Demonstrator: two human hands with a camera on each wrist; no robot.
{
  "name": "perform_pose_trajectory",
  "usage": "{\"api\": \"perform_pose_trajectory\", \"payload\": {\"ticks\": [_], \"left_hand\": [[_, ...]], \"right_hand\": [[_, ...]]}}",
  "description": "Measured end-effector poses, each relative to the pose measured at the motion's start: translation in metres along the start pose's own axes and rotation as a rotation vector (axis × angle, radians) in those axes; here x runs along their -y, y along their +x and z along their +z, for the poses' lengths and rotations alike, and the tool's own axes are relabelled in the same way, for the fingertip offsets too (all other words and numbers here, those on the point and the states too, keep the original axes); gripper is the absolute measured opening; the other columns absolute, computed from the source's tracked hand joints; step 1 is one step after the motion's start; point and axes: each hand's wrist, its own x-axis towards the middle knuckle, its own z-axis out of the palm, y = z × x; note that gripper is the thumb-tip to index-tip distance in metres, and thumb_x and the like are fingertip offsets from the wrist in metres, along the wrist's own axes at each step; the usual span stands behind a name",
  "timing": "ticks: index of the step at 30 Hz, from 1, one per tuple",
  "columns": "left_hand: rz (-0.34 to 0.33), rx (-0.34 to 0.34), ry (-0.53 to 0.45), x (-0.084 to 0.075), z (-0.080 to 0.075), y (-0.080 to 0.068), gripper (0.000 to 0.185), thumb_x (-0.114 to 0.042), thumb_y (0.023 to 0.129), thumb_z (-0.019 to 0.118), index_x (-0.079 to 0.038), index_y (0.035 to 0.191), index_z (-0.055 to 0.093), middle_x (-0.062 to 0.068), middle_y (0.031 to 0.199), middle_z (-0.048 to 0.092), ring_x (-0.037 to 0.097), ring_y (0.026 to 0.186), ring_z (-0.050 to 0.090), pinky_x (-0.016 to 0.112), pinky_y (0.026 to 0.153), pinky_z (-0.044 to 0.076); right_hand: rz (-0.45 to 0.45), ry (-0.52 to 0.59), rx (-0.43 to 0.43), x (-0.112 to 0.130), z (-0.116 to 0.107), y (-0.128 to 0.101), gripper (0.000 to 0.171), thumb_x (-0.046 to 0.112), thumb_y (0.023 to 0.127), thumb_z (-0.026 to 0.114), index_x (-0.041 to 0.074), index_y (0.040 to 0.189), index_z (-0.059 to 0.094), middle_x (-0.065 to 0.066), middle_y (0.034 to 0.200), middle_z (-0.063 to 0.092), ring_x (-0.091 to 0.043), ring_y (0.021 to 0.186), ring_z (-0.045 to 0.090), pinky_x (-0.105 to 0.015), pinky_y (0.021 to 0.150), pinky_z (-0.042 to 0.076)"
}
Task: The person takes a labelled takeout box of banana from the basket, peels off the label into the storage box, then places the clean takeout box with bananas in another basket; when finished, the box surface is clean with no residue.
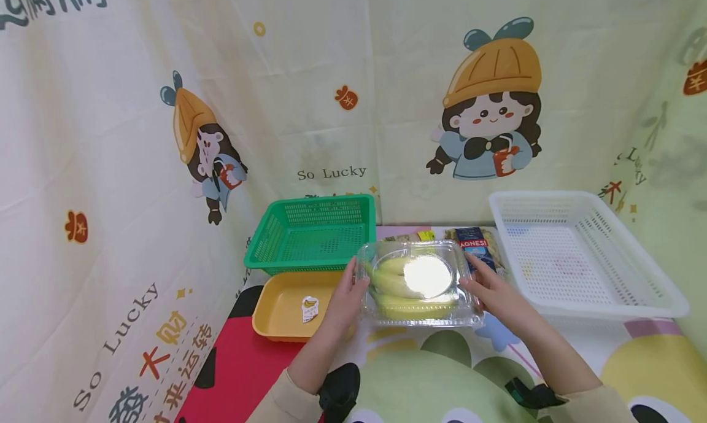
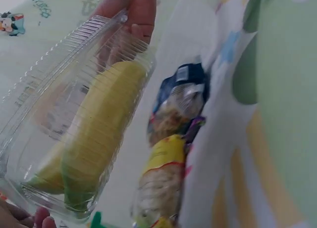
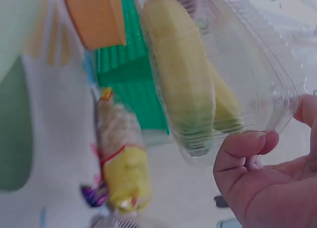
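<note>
Holding a clear clamshell box (image 1: 418,283) of bananas (image 1: 397,282) above the surface, the left hand (image 1: 347,295) and right hand (image 1: 493,293) are clamping its two ends, fingers curled on the rim. The box is hanging between the yellow tray (image 1: 282,309) and white basket (image 1: 580,257), mid-carry. Setting it down will likely call for keeping it level.

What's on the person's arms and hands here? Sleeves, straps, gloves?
Both hands are bare, no gloves or rings visible. The left hand and right hand come out of pale beige long sleeves pushed back from the wrists. A black strap-mounted device sits on each forearm. No cables are visible.
</note>
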Motion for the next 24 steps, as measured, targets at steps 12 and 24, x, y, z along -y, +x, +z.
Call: {"api": "perform_pose_trajectory", "payload": {"ticks": [12,24], "left_hand": [[0.035,-0.267,-0.017,-0.025,-0.060,0.045,0.062,-0.043,0.097,0.055,-0.023,0.153,0.037,-0.002,0.152,0.040,0.025,0.127,0.048,0.047,0.099,0.046],[0.066,-0.337,0.057,-0.021,-0.097,0.067,0.054,-0.045,0.099,0.054,-0.020,0.147,0.047,0.005,0.147,0.040,0.026,0.107,0.051,0.040,0.086,0.046]], "right_hand": [[0.108,0.020,-0.107,0.057,0.036,0.082,0.071,0.058,0.098,0.046,0.028,0.158,0.024,-0.015,0.152,0.036,-0.038,0.128,0.044,-0.055,0.104,0.044],[0.028,0.049,-0.260,0.072,0.072,0.127,0.053,0.050,0.101,0.047,0.023,0.145,0.047,-0.010,0.143,0.042,-0.031,0.120,0.050,-0.042,0.091,0.050]]}}
